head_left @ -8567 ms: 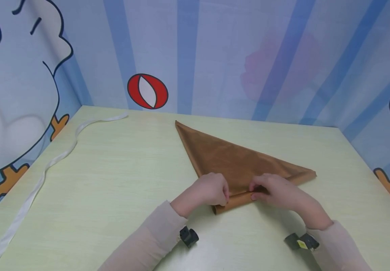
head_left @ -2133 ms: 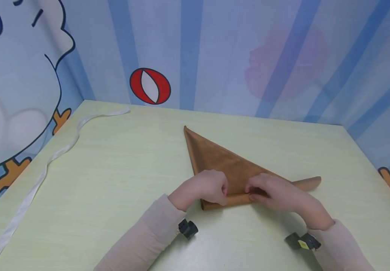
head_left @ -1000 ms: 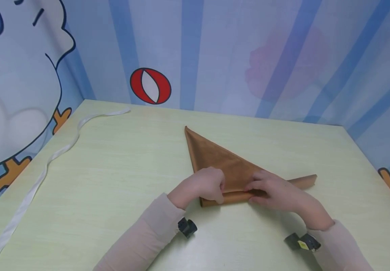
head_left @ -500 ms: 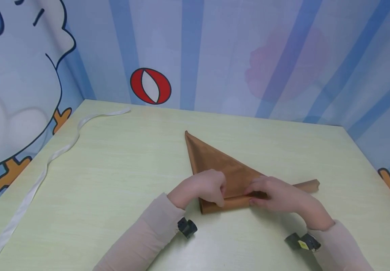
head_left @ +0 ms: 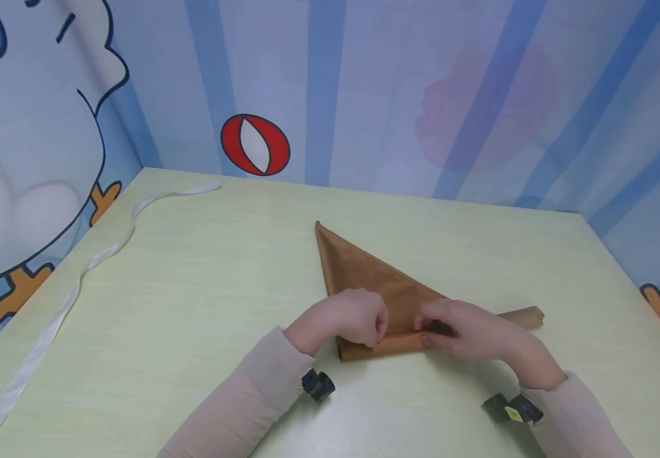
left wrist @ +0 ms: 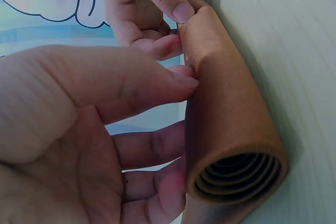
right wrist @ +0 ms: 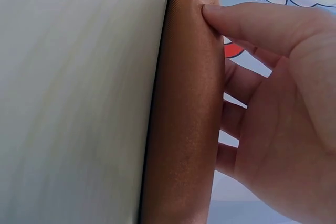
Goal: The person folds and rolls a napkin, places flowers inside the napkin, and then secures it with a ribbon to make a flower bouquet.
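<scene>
A brown cloth (head_left: 364, 264), a flat triangle on its far side, lies on the table with its near edge rolled into a tube. In the left wrist view, the roll (left wrist: 226, 98) shows several spiral layers at its open end. My left hand (head_left: 352, 318) pinches the roll near its left end, thumb and index finger together at the roll's upper side. Farther right, my right hand (head_left: 467, 327) grips the same roll, its thumb pressing a dent into it in the right wrist view and the other fingers partly hidden behind it. A tail of roll sticks out past that hand.
A long white ribbon (head_left: 100, 256) lies in waves along the table's left side. The pale table (head_left: 221, 286) ends at a printed backdrop (head_left: 375, 95) with blue stripes at the back and sides. Small dark cameras (head_left: 318, 386) sit at both wrists.
Since the earliest frame, more cloth has gone into the roll and the flat triangle has shrunk. Its right tail now sticks out as a tube. Lately the far tip has slid slightly toward me.
</scene>
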`<state>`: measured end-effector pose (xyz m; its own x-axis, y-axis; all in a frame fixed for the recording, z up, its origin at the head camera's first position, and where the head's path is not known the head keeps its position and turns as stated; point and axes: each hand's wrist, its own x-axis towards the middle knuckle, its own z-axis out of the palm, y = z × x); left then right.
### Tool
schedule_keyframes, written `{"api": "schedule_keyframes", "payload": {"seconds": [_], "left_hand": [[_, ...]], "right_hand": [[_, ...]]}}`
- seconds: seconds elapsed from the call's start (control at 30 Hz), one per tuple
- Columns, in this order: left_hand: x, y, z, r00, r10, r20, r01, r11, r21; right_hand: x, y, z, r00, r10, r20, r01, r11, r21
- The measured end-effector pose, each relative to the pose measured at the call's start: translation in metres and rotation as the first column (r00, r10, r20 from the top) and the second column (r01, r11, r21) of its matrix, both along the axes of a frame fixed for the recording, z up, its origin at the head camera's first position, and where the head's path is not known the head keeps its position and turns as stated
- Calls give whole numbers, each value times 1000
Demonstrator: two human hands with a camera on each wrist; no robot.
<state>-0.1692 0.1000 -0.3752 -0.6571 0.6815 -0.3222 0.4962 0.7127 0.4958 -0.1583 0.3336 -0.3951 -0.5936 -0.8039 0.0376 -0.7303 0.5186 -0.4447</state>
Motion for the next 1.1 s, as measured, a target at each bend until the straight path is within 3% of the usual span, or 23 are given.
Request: {"api": "schedule_keyframes", "payload": {"seconds": [0.3,0.53,1.1], "left_hand": [[2,-1,2,1000,23,20,-23,1000,8],[4,2,-1,1000,20,-3,-20,1000,-21],[3,3,-2,1000,28,-4,-28,999,-30]], "right_hand": [[0,0,1,1000,7,-21,-6,1000,3],[0,1,0,996,19,-82,-19,1000,4],[3,0,2,990,-36,-133,43,998,50]]}}
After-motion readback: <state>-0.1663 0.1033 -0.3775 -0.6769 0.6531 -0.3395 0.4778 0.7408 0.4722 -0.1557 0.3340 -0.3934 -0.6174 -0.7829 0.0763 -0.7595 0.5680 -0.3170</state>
